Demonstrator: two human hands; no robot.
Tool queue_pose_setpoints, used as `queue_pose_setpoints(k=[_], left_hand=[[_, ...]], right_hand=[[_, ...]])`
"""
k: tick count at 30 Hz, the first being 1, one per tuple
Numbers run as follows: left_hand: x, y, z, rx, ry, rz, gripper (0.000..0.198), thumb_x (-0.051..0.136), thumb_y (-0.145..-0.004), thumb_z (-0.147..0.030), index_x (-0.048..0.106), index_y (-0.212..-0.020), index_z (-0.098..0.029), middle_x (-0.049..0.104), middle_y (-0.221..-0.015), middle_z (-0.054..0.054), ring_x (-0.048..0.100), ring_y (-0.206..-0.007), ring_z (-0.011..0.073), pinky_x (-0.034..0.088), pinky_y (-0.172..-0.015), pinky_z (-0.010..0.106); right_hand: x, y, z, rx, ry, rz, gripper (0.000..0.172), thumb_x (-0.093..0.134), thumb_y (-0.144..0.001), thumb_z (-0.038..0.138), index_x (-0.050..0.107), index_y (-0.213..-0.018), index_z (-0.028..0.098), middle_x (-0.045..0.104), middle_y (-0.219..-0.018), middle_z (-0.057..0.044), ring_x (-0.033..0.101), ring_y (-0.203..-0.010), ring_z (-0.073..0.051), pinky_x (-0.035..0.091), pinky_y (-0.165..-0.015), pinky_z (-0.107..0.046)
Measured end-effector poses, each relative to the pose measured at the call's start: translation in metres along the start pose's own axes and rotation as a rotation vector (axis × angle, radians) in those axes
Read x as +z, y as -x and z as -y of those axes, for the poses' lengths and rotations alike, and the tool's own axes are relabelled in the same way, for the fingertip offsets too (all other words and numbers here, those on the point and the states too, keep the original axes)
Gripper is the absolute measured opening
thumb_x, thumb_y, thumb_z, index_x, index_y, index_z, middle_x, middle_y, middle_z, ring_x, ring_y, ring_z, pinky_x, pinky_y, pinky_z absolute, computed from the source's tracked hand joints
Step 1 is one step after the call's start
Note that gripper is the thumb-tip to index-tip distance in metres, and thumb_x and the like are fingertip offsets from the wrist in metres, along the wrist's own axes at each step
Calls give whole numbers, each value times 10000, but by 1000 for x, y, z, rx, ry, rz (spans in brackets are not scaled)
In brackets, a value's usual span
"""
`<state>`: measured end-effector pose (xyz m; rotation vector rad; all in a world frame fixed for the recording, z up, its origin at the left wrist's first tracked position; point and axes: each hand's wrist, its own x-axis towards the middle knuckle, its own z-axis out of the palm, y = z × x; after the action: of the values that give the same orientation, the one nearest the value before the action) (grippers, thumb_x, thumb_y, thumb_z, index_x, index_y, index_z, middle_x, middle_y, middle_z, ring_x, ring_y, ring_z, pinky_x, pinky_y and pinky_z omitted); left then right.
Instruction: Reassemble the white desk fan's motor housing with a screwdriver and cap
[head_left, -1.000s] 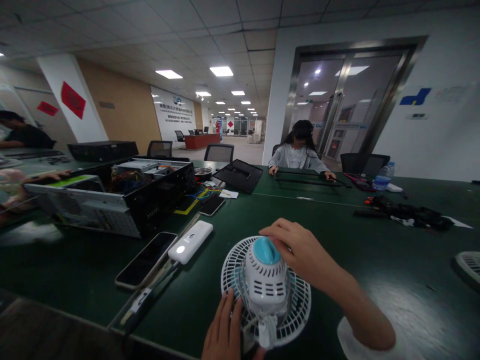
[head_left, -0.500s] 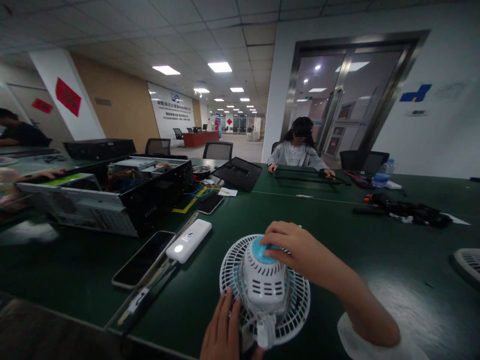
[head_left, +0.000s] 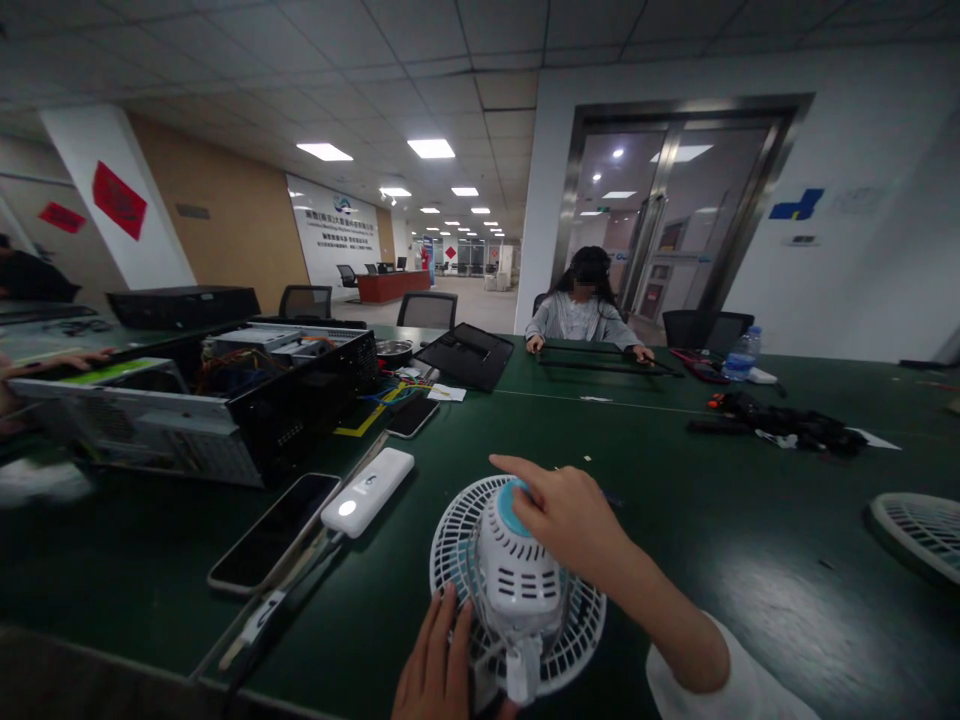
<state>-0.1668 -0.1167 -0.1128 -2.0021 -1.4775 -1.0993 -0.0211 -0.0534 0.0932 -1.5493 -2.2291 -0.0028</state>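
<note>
A white electric fan (head_left: 519, 585) lies face down on the green table in front of me, its slotted motor housing upward above the round grille. On top of the housing sits a turquoise knob (head_left: 511, 508). My right hand (head_left: 574, 510) is at this knob, thumb against it, index finger stretched out past its far side, other fingers curled. My left hand (head_left: 436, 655) holds the fan's near left side, fingers along the grille; its thumb tip shows by the white neck piece, and its palm is partly out of frame.
An open computer case (head_left: 247, 400) stands left, with another person's hand (head_left: 82, 360) at it. A phone (head_left: 274, 530) and white power bank (head_left: 367, 490) lie nearer. A person opposite holds a black frame (head_left: 600, 358). A white fan grille (head_left: 919, 530) lies right.
My right index finger has straightened away from the knob, where the fingers were bent around it before. My left hand keeps its place on the fan. The view has shifted slightly.
</note>
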Motion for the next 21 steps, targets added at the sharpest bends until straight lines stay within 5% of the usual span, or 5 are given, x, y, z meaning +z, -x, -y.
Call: queue_pose_setpoints(k=[4,10,13,17,21], left_hand=[[-1,1,0,-4,8,24,571,411,-817,-531,434,-1239,-148,581,-1191,127,543,-1083,262,439,-829,352],[-3,1,0,-11,13,32,569,435,-809,-502,430,-1254,-148,579,-1195,129,548,-1079,267,450,-823,358],[-3,0,0,-13,28,26,562,432,-811,-497,436,-1255,-153,577,-1195,127,549,-1080,261,455,-816,349],[-2,0,-1,-17,15,13,577,436,-806,-519,432,-1259,-161,580,-1187,125,552,-1071,258,453,-810,344],[-1,0,-1,-7,-19,12,612,426,-809,-527,387,-1296,-158,585,-1169,134,556,-1054,268,453,-800,348]], right_hand=[[-3,0,0,21,-86,16,321,417,-861,222,628,-1103,213,718,-864,-53,645,-710,-170,439,-638,-288],[-19,1,-20,-250,-213,39,307,465,-822,108,641,-1059,192,639,-1058,-79,574,-971,-177,445,-837,-337],[-27,-2,-31,-374,-212,154,303,465,-832,75,645,-1044,195,586,-1176,-69,513,-1091,-164,412,-912,-325],[-32,-6,-35,-427,-198,239,235,521,-854,160,626,-1063,184,621,-1109,-52,543,-1032,-149,415,-901,-301],[-26,-5,-26,-370,-34,155,143,563,-836,234,647,-922,157,628,-937,-59,564,-857,-160,434,-761,-292]])
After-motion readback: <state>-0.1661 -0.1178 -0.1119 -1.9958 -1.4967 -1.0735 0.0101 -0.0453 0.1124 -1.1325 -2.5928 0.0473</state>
